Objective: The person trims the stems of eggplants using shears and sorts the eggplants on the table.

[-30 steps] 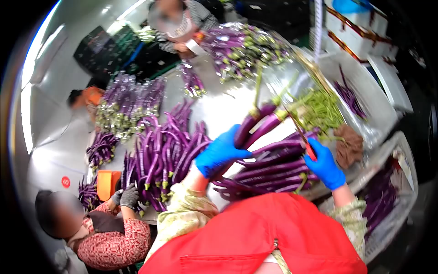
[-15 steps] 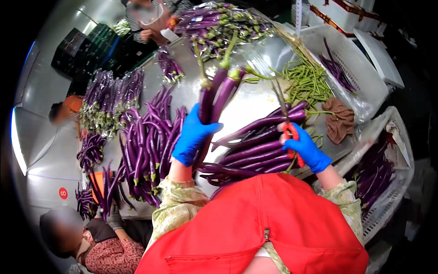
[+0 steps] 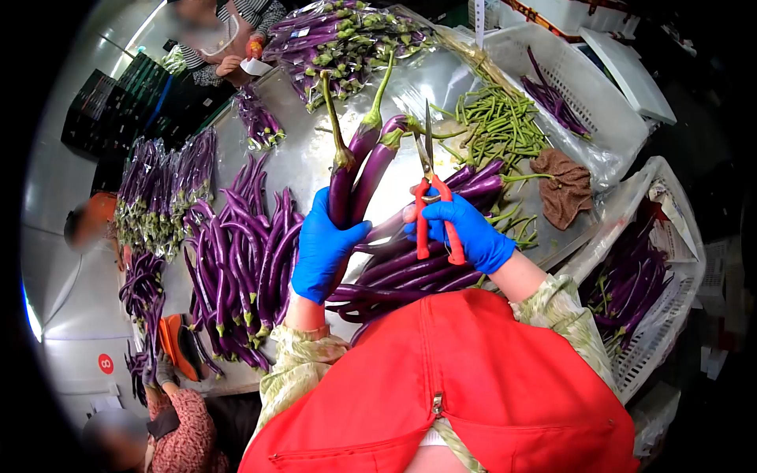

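Observation:
My left hand [image 3: 322,248], in a blue glove, is closed round several long purple eggplants [image 3: 376,175] whose green stems point away from me. Red-handled scissors [image 3: 430,185] are in my gloved right hand [image 3: 467,230], their blades parted and pointing up, close to the right side of the held stems. Beneath and between both hands lie more loose eggplants [image 3: 402,268] on the metal table. To the left of my left hand spreads a large heap of thinner eggplants [image 3: 244,260].
Cut green stems [image 3: 505,122] and a brown cloth [image 3: 562,189] lie at the right. Beyond are two lined white crates [image 3: 579,87] with eggplants. Bagged eggplants [image 3: 347,39] lie at the back. Co-workers are at the left [image 3: 185,430] and back left [image 3: 229,35]; an orange container [image 3: 180,347] is near the left one.
My right hand has brought the scissors leftward to the held eggplants. The eggplants in my left hand now stand more upright than at first. The view has shifted, and the left co-worker's hands have moved.

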`<state>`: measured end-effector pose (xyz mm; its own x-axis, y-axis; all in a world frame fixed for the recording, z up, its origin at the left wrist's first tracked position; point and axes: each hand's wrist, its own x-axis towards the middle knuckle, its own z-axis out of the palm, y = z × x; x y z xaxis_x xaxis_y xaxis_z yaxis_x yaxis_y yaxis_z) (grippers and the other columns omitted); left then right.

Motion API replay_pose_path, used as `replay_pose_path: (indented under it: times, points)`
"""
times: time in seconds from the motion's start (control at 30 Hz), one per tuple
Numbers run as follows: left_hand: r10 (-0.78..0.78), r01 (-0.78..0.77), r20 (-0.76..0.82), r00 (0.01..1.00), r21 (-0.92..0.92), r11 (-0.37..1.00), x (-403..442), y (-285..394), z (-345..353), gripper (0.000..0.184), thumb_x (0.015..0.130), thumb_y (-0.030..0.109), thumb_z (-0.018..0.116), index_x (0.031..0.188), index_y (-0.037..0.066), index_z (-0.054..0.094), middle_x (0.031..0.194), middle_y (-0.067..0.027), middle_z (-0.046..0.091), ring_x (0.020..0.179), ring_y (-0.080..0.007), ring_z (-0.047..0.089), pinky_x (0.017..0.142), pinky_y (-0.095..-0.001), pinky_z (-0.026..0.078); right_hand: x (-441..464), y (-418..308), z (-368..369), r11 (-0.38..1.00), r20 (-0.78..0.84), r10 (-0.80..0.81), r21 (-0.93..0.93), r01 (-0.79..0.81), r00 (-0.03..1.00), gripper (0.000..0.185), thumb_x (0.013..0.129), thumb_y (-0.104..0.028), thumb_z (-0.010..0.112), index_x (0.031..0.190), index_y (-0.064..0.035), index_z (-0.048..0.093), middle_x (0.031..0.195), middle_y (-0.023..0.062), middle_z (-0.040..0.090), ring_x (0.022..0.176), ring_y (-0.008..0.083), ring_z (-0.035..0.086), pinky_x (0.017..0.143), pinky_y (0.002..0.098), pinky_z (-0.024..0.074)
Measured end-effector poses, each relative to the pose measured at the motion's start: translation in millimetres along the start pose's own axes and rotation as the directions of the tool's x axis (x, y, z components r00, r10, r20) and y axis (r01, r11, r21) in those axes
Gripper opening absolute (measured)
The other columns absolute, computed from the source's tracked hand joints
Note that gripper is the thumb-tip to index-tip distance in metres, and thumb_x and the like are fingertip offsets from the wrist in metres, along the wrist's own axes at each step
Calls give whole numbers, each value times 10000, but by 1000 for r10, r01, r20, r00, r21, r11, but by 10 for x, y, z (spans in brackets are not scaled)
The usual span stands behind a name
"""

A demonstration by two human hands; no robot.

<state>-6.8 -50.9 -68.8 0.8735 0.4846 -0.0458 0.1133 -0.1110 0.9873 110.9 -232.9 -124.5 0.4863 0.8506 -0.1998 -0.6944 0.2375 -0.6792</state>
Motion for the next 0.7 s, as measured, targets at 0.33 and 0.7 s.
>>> replay_pose_path:
  times: [0.33, 0.7]
  points:
    - [1, -6, 33, 999, 125, 992, -1, -72, 25, 577, 678, 48, 712, 1199, 0, 468, 1042, -75, 576, 932, -130, 543, 813, -278, 471, 113, 150, -119, 998, -64, -21, 61, 25, 998, 237, 831, -113, 510, 1058, -54, 483, 751, 40, 534, 625, 145, 525, 583, 288, 453]
    - [-6, -78, 237, 972, 343, 936, 52, -69, -6, 623, 671, 104, 731, 1226, 5, 466, 1053, -129, 601, 960, -185, 573, 857, -310, 453, -550, -758, -596, 812, -55, 56, -578, -77, 997, 495, 761, -73, 591, 1238, -9, 475, 920, 26, 568, 853, 90, 534, 745, 205, 426]
